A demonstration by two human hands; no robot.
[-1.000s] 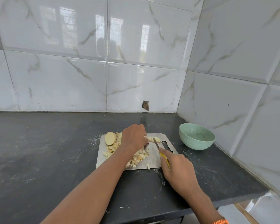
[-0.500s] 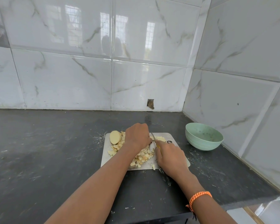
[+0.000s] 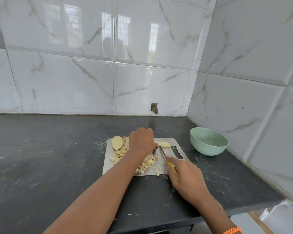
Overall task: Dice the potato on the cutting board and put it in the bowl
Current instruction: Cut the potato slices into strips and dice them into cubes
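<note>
A steel cutting board [image 3: 161, 170] lies on the dark counter. Several potato dice [image 3: 146, 163] are heaped on it, and a round potato slice [image 3: 117, 142] lies at its far left corner. A few more cut bits [image 3: 164, 144] sit near the board's far right. My left hand [image 3: 142, 141] rests curled over the potato pile; what its fingers hold is hidden. My right hand [image 3: 184, 176] grips a yellow-handled knife [image 3: 164, 155], its blade slanting over the board beside the left hand's fingers. The green bowl [image 3: 209, 141] stands to the right of the board, apart from it.
The dark counter [image 3: 49, 157] stretches left of the board. Tiled walls close the back and the right side just behind the bowl. The counter's front edge [image 3: 176, 223] runs below my right wrist. Small potato scraps dot the counter around the board.
My right hand has drawn back toward me with the knife, so the blade shows again. My left hand has stayed on the potato pile.
</note>
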